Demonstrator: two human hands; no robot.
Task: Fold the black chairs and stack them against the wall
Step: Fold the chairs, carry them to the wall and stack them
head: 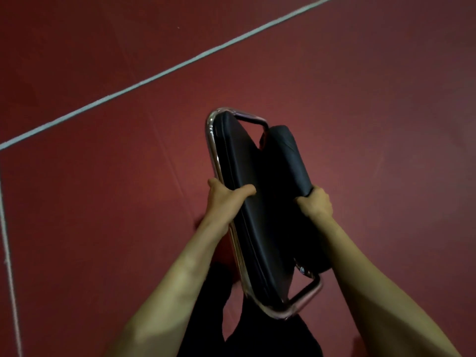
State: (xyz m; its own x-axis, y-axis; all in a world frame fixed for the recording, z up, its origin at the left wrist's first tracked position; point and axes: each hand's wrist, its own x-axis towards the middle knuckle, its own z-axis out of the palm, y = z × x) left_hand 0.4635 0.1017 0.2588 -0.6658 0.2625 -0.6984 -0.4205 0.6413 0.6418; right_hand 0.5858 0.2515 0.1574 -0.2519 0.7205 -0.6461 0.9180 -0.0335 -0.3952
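Floor: dark red, smooth, dimly lit, fills nearly the whole view. The camera looks steeply down.

Folding chair: black, folded nearly flat, seen edge-on at centre frame. It is held out in front of the person, long axis running away from the body. Whether any part touches the floor cannot be told.
- Larger black pad on the left side, edged by a chrome tube frame that curves round its far end.
- Smaller black pad on the right, lying close beside the larger one, with a narrow gap open at the far end.
- Chrome crossbar closes the near end, just above the person's dark trousers.

Both forearms are bare and reach forward, one on each side of the chair.

Left hand: wrapped around the chrome tube on the chair's left edge, about midway along. The thumb lies across the face of the larger pad; the fingers are behind the frame, out of sight.

Right hand: fingers curled around the near corner of the smaller pad, gripping it from the right.

White line: painted, runs diagonally across the floor from lower left to upper right, well beyond the chair. A second, fainter pale line runs down the left edge.

Small bolt: silver, on the frame near the crossbar.
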